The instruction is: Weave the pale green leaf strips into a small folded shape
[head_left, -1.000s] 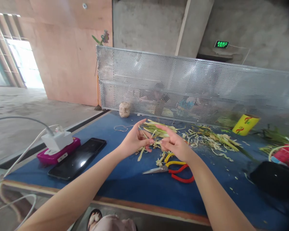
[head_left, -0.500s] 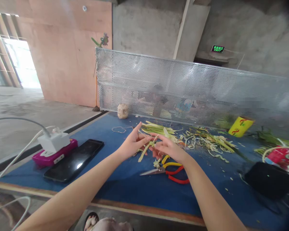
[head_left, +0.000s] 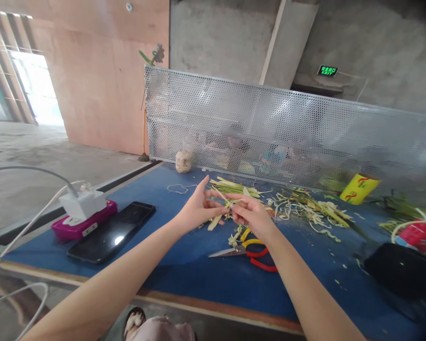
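Pale green plant strips [head_left: 215,222], perhaps leaf or husk, are pinched between my two hands above the blue table. My left hand [head_left: 200,208] grips them from the left, its thumb raised. From the right, my right hand [head_left: 250,212] closes thumb and fingers on the same strips near a small knot-like crossing. Just below lies a pair of scissors [head_left: 243,250] with yellow and red handles, blades pointing left. A small woven piece of the same pale strips [head_left: 234,239] rests by the blades. Some fingertips are hidden behind the strips.
Behind my hands lie long green stalks [head_left: 230,185] and a pile of loose strips [head_left: 315,210]. A phone [head_left: 111,232] and a magenta power strip [head_left: 85,222] are left. A yellow packet [head_left: 360,188], black object [head_left: 403,270] and perforated metal screen [head_left: 270,123] stand around.
My fingers have drawn closer together around the strips, and the long strip between them now shows less and hangs lower left. The camera view has shifted slightly.
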`<state>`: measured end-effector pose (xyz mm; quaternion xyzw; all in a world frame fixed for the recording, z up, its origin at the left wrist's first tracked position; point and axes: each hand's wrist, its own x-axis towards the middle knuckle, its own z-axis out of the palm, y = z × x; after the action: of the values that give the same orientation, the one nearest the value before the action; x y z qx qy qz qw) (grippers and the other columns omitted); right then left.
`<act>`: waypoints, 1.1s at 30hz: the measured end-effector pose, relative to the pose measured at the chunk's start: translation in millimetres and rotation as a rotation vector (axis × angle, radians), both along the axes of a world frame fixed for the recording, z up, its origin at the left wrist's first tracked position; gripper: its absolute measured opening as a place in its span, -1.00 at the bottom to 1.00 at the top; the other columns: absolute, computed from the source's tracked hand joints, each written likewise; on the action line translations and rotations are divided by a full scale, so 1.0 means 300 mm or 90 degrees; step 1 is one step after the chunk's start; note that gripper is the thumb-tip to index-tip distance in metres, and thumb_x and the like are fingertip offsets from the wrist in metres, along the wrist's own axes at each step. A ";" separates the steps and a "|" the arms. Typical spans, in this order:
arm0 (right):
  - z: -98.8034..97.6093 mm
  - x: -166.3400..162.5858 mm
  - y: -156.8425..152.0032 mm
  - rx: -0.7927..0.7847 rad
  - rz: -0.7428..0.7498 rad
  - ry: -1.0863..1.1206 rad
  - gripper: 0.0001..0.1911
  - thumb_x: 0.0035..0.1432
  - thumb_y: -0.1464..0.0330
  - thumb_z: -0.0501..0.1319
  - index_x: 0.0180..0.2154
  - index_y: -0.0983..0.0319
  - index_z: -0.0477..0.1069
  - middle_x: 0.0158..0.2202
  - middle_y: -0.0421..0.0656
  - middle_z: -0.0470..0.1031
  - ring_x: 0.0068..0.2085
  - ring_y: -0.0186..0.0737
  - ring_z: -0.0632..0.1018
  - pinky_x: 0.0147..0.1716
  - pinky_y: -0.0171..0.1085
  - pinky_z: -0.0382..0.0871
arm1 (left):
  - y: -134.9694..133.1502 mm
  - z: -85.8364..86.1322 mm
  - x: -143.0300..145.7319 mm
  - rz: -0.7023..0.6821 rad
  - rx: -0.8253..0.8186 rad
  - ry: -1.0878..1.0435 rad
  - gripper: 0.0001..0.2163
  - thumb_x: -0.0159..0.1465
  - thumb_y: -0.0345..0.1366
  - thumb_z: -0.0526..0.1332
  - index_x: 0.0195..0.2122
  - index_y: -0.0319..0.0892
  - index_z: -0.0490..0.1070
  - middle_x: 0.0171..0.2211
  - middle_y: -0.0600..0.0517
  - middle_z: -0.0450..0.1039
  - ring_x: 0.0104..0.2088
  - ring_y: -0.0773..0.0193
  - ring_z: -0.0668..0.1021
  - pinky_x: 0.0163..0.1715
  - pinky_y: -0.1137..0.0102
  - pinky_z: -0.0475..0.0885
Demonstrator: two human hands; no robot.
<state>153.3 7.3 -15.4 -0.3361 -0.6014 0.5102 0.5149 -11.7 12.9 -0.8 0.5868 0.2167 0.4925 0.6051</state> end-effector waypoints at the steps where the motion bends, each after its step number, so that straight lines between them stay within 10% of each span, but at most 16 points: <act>1: 0.001 0.000 -0.001 0.001 -0.011 0.020 -0.73 -0.05 0.33 0.25 -0.23 0.20 0.44 -0.70 -0.31 0.35 -0.66 -0.45 0.25 -0.65 -0.38 0.08 | 0.004 -0.005 -0.001 0.017 0.004 0.006 -0.02 -0.08 -0.54 0.30 0.20 -0.03 -0.40 -0.29 0.06 0.32 -0.43 0.33 0.50 -0.49 0.33 0.47; 10: 0.003 -0.016 -0.015 -0.139 0.086 0.123 -0.68 -0.11 0.32 0.28 -0.22 0.23 0.42 -0.61 -0.25 0.43 -0.63 -0.44 0.32 -0.62 -0.38 0.17 | 0.025 -0.015 -0.010 0.089 0.078 0.051 -0.08 -0.03 -0.49 0.28 0.22 -0.27 -0.36 -0.53 0.11 0.42 -0.50 0.39 0.47 -0.44 0.43 0.36; 23: -0.010 -0.029 -0.014 0.061 -0.165 -0.020 -0.76 -0.14 0.27 0.29 -0.36 0.22 0.46 -0.63 -0.25 0.40 -0.67 -0.45 0.28 -0.70 -0.40 0.08 | -0.001 -0.005 0.000 0.125 0.116 0.114 -0.17 -0.01 -0.46 0.26 0.21 -0.25 -0.24 -0.56 0.15 0.38 -0.54 0.41 0.44 -0.51 0.47 0.35; 33: -0.013 -0.017 -0.002 0.016 -0.141 0.062 -0.79 -0.16 0.27 0.31 -0.44 0.23 0.39 -0.68 -0.31 0.33 -0.77 -0.52 0.19 -0.81 -0.44 -0.05 | 0.012 -0.009 -0.017 0.029 0.108 0.155 -0.23 0.00 -0.44 0.26 0.17 -0.32 -0.17 -0.54 0.12 0.40 -0.50 0.36 0.47 -0.42 0.39 0.38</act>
<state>148.4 6.8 -19.4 -0.3688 -0.5411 0.4583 0.6010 -16.7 16.4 -3.6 0.6862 0.2592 0.4479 0.5112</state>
